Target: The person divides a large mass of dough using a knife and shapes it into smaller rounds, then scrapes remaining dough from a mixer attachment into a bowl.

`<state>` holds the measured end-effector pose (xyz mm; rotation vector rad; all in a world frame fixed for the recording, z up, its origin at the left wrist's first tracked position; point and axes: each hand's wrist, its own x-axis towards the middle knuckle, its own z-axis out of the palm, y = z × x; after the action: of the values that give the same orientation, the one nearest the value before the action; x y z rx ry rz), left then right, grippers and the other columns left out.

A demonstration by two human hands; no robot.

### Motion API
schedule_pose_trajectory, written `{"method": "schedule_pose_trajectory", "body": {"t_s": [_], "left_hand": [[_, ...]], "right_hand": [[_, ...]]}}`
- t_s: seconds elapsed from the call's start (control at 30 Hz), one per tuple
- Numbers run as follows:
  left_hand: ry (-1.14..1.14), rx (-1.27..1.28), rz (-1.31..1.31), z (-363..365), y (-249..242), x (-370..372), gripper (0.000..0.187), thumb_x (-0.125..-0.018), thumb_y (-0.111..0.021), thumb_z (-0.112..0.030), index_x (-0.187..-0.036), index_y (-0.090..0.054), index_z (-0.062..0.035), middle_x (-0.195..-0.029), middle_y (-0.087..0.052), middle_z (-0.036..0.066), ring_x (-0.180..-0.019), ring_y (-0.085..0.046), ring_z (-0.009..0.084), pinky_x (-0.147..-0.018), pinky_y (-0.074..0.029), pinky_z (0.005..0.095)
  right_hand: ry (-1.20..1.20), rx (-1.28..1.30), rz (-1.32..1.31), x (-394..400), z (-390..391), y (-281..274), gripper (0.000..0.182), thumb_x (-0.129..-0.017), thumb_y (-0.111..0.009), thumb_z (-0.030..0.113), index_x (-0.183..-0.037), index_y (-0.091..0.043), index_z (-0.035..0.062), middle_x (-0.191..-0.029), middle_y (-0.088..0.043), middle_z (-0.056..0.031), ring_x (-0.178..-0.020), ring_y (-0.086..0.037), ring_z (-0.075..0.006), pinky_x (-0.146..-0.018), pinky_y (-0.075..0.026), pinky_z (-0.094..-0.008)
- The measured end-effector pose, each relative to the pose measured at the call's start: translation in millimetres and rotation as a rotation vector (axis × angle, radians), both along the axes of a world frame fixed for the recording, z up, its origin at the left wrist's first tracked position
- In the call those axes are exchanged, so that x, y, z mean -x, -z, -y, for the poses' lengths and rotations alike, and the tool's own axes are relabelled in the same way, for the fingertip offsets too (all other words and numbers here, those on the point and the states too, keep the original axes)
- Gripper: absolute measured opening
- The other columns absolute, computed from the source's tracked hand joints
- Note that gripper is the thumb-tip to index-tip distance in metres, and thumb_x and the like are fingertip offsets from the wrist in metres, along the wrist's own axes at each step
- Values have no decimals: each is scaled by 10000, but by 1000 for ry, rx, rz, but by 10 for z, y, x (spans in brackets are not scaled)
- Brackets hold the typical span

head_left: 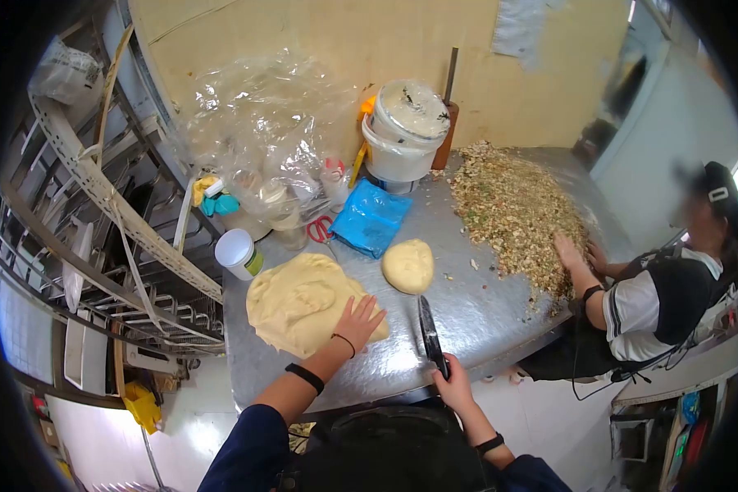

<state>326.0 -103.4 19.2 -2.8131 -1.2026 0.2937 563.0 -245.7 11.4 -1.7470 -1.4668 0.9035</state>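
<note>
My left hand [357, 321] lies flat with fingers spread on the right edge of a large, spread-out mass of pale yellow dough [291, 299]. In my right hand [453, 384] is a knife [430, 332] with a black handle, its dark blade smeared with white and pointing away from me over the metal table [484, 328]. Just beyond the knife's tip sits a smaller round lump of dough [408, 266], apart from the big mass.
A blue plastic bag [373, 217], red scissors [321, 230], a white tub [238, 252], clear plastic sheeting [271, 115] and stacked white buckets [404, 135] stand behind the dough. At right, another person [672, 295] has hands in a heap of chopped mixture [521, 217]. A metal rack [123, 221] is left.
</note>
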Motion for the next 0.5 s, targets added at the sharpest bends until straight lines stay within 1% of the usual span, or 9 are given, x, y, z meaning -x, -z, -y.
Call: {"method": "schedule_pose_trajectory", "body": {"t_s": [0.03,0.07,0.1,0.17,0.3,0.37,0.4,0.47,0.5], "left_hand": [[-6,13,-49,-43,23,-43,889,-607,-734,-379,-1343,-292,-150,-1395,-267,164,-1312,-212,297,-1044,-146,510],[-12,26,-99,-85,53,-93,787,-663,-697,-367,-1329,-329,-163,-1394,-278,162,-1310,-217,305,-1040,-138,526],[0,24,-96,-142,129,-144,787,-663,-697,-367,-1329,-329,-163,-1394,-278,162,-1310,-217,305,-1040,-138,526],[-79,70,-129,-218,297,-229,924,-571,-769,-393,-1336,-296,-182,-1393,-262,178,-1310,-200,331,-1031,-131,557],[-133,153,-198,-390,232,-467,818,-595,-754,-357,-1289,-357,-184,-1365,-306,173,-1288,-236,332,-1016,-163,557],[-193,241,-264,-445,154,-564,620,-632,-719,-318,-1182,-461,-194,-1260,-447,147,-1201,-377,326,-950,-249,548],[-194,243,-263,-493,234,-582,620,-632,-719,-318,-1182,-461,-194,-1260,-447,147,-1201,-377,326,-950,-249,548],[-272,270,-164,-607,471,-585,417,-655,-680,-315,-1031,-542,-199,-1074,-585,83,-1029,-534,266,-864,-313,508],[-275,272,-165,-604,428,-554,417,-655,-680,-315,-1031,-542,-199,-1074,-585,83,-1029,-534,266,-864,-313,508]], "right_hand": [[35,-82,-51,-21,49,0,376,-772,-613,130,-1109,-485,25,-754,-586,-68,-662,-547,-139,-598,-434,-278],[78,-114,-60,-24,106,-1,371,-780,-605,93,-1118,-480,3,-776,-570,-27,-678,-514,-108,-609,-423,-252],[90,-116,-56,-29,128,10,371,-780,-605,93,-1118,-480,3,-776,-570,-27,-678,-514,-108,-609,-423,-252],[143,-148,-176,-29,202,81,308,-807,-585,86,-1087,-491,-3,-744,-555,-19,-622,-503,-101,-575,-422,-239],[174,-100,-328,-38,259,189,218,-836,-558,81,-1030,-501,-2,-714,-535,-13,-573,-490,-80,-533,-425,-226],[182,-63,-412,0,274,147,161,-849,-541,82,-985,-492,11,-685,-516,-14,-533,-485,-67,-492,-424,-219],[191,-21,-536,38,258,37,133,-856,-514,75,-961,-459,15,-680,-517,-24,-527,-501,-85,-485,-428,-226],[199,10,-562,54,240,14,121,-859,-499,72,-954,-443,21,-670,-513,-28,-516,-498,-90,-479,-423,-227],[207,37,-588,60,237,11,110,-863,-483,69,-947,-427,27,-659,-509,-32,-506,-495,-96,-473,-418,-228]]}}
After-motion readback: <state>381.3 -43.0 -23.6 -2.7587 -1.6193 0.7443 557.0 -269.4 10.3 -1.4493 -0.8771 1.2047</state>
